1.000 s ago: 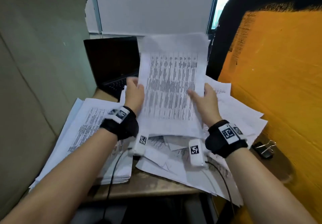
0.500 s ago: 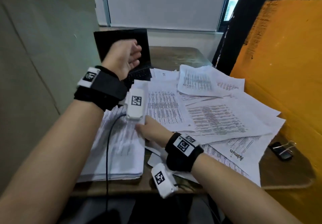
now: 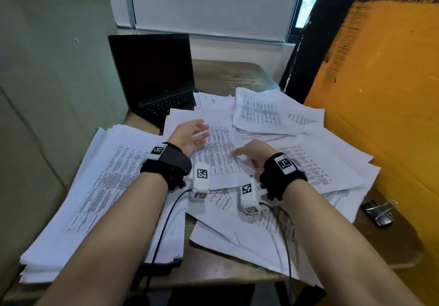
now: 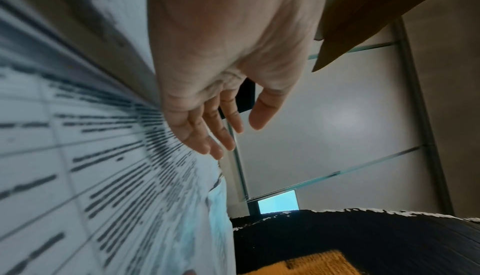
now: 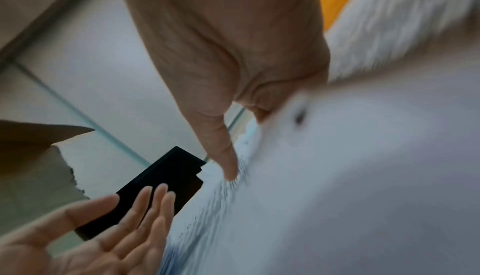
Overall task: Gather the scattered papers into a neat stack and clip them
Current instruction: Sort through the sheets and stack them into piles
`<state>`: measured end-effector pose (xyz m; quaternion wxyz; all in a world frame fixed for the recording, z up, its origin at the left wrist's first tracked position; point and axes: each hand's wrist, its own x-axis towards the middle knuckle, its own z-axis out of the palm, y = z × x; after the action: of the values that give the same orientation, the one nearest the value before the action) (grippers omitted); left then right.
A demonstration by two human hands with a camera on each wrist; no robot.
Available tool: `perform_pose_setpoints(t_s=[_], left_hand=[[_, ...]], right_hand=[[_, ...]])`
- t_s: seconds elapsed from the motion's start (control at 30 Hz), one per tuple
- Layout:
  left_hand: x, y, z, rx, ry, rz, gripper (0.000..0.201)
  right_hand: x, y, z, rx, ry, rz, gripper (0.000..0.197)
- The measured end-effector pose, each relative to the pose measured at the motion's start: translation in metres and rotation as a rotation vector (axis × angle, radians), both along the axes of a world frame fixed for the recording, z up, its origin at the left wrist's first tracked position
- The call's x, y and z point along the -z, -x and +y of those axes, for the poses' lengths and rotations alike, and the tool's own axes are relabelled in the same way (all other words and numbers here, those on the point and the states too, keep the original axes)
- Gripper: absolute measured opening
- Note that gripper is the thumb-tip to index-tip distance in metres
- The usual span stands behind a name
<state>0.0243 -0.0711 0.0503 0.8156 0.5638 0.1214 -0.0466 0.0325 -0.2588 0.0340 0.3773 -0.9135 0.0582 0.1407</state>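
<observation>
Scattered printed sheets (image 3: pixel 306 163) cover the middle and right of the small wooden table (image 3: pixel 232 75). A thicker, roughly squared stack (image 3: pixel 99 186) lies at the left. My left hand (image 3: pixel 192 134) hovers over a central sheet (image 3: pixel 218 160) with fingers straight and spread, holding nothing; the left wrist view shows its fingers (image 4: pixel 207 135) just above the print. My right hand (image 3: pixel 251 151) sits low on the same pile, thumb (image 5: pixel 228 162) stretched along a sheet's edge, while blurred paper (image 5: pixel 350 176) hides its fingers. A black binder clip (image 3: pixel 377 213) lies at the table's right edge.
An open black laptop (image 3: pixel 154 75) stands at the back left, partly under the papers. An orange wall (image 3: pixel 380 91) closes the right side and a grey-green wall (image 3: pixel 47 68) the left. Cables (image 3: pixel 164 225) from the wrist cameras trail over the front edge.
A second ago both hands held a sheet upright. The right hand then reached to the left stack while the left lifted, curled. Both are now low over the scattered pile, the left opened.
</observation>
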Motion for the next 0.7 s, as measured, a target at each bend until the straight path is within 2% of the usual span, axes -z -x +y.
perform_pose_setpoints(t_s=[0.03, 0.13, 0.17, 0.27, 0.3, 0.37, 0.4, 0.43, 0.47, 0.53, 0.57, 0.63, 0.67, 0.7], left_hand=[[0.006, -0.004, 0.000, -0.019, 0.030, -0.015, 0.012], [0.020, -0.017, 0.006, -0.199, 0.178, -0.134, 0.015], [0.024, -0.021, 0.009, -0.260, 0.201, -0.166, 0.016], [0.035, -0.030, 0.017, -0.335, 0.156, -0.186, 0.021], [0.038, -0.031, 0.019, -0.315, 0.137, -0.175, 0.032], [0.046, -0.032, 0.021, -0.226, 0.136, -0.140, 0.068], [0.050, -0.033, 0.022, -0.148, 0.127, -0.120, 0.082], [0.051, -0.032, 0.021, -0.085, 0.092, -0.096, 0.087], [0.052, -0.031, 0.021, -0.039, 0.069, -0.085, 0.080], [0.051, -0.030, 0.017, 0.005, 0.047, -0.086, 0.046], [0.048, -0.028, 0.015, -0.001, 0.018, -0.082, 0.034], [0.048, -0.031, 0.018, -0.060, -0.025, -0.072, 0.030], [0.050, -0.032, 0.020, -0.092, 0.006, -0.068, 0.030], [0.051, -0.034, 0.024, -0.111, 0.059, -0.057, 0.029]], right_hand=[[0.006, -0.003, 0.002, -0.008, -0.051, -0.021, 0.027], [0.013, -0.012, 0.001, 0.071, -0.396, -0.149, 0.014], [0.010, -0.014, -0.003, 0.090, -0.462, -0.238, 0.008], [0.003, -0.027, -0.022, 0.203, -0.531, -0.495, 0.015], [0.004, -0.033, -0.027, 0.228, -0.608, -0.491, 0.014], [0.002, -0.035, -0.032, 0.213, -0.814, -0.397, 0.027], [0.003, -0.035, -0.033, 0.198, -0.868, -0.313, 0.027], [0.003, -0.035, -0.034, 0.182, -0.847, -0.221, 0.026], [0.006, -0.037, -0.035, 0.176, -0.803, -0.180, 0.030], [0.016, -0.044, -0.042, 0.264, -0.733, -0.202, 0.050], [0.018, -0.048, -0.046, 0.338, -0.757, -0.219, 0.047], [0.023, -0.052, -0.059, 0.604, -0.838, -0.302, 0.027], [0.025, -0.052, -0.068, 0.707, -0.833, -0.333, 0.018], [0.027, -0.054, -0.076, 0.765, -0.818, -0.333, 0.018]])
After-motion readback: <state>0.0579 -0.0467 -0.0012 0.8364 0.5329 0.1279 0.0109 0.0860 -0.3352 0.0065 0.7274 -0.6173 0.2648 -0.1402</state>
